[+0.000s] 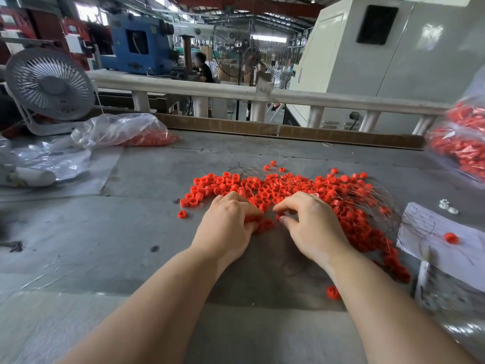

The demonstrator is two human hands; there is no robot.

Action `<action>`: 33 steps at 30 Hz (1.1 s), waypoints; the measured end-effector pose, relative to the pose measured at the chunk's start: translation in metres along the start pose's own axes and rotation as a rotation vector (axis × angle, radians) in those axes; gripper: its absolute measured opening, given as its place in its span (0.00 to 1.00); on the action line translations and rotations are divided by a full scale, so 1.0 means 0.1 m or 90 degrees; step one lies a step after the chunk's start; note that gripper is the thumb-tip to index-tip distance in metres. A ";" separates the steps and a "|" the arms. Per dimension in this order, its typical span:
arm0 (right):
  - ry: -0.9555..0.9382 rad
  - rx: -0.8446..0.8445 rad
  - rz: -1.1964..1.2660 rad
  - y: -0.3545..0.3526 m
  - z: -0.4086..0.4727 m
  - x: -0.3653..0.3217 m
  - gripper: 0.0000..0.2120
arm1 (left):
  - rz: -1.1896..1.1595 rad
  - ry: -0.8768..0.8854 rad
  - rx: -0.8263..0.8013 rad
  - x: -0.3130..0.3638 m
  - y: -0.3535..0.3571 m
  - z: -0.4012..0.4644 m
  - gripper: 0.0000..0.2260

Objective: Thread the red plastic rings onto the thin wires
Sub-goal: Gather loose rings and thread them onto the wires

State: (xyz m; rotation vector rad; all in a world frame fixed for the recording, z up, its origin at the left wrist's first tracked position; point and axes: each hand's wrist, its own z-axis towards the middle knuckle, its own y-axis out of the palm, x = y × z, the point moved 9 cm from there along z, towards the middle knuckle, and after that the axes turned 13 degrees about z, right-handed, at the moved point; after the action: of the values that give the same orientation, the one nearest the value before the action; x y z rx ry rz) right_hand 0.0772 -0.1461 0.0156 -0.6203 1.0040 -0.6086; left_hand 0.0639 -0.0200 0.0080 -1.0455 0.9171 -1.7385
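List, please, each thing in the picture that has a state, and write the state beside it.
left hand: fingers curled on red rings
right hand: pinching one red ring
red rings: loose pile on the table, thin wires among them
thin wires: tangled bunch at the pile's right
plastic bag: lying on its side, partly filled with rings
desk fan: upright; running or not, cannot tell

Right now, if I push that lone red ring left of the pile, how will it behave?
The lone red ring looks small, hollow plastic, so probably very light and easily flicked. On the smooth grey table it would likely skid; tipped onto its round edge, it might roll.
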 end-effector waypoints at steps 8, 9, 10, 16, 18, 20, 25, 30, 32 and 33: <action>-0.010 -0.065 -0.051 0.09 -0.02 -0.03 0.11 | 0.009 0.017 -0.009 0.03 0.00 -0.01 0.08; -0.015 -0.069 -0.057 0.10 -0.02 -0.04 0.10 | 0.005 0.016 -0.008 0.03 0.00 -0.01 0.08; -0.020 -0.070 -0.061 0.11 -0.03 -0.05 0.10 | 0.000 0.017 -0.006 0.04 0.00 -0.01 0.09; -0.030 -0.062 -0.060 0.12 -0.02 -0.05 0.06 | -0.036 0.033 0.018 0.09 -0.05 -0.03 0.07; -0.028 -0.066 -0.060 0.13 -0.02 -0.04 0.06 | -0.038 0.035 0.014 0.10 -0.05 -0.03 0.08; -0.024 -0.060 -0.044 0.12 -0.02 -0.03 0.05 | -0.036 0.043 0.002 0.12 -0.03 -0.03 0.08; -0.017 -0.054 -0.029 0.09 -0.02 -0.04 0.05 | -0.005 0.062 -0.034 0.14 0.03 -0.05 0.05; 0.007 -0.023 0.016 0.03 -0.03 -0.02 0.05 | -0.041 0.047 0.002 0.14 -0.02 -0.05 0.04; 0.013 -0.022 0.029 0.03 -0.03 0.00 0.05 | -0.055 0.047 0.022 0.14 -0.06 -0.04 0.04; 0.013 -0.022 0.031 0.03 -0.03 0.01 0.05 | -0.055 0.051 0.023 0.15 -0.06 -0.04 0.05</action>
State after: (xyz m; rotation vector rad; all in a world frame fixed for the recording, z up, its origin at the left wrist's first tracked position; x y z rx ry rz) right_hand 0.0757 -0.1451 0.0120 -0.6194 1.0478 -0.5574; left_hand 0.0544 -0.0313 0.0155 -1.0113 0.8986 -1.8741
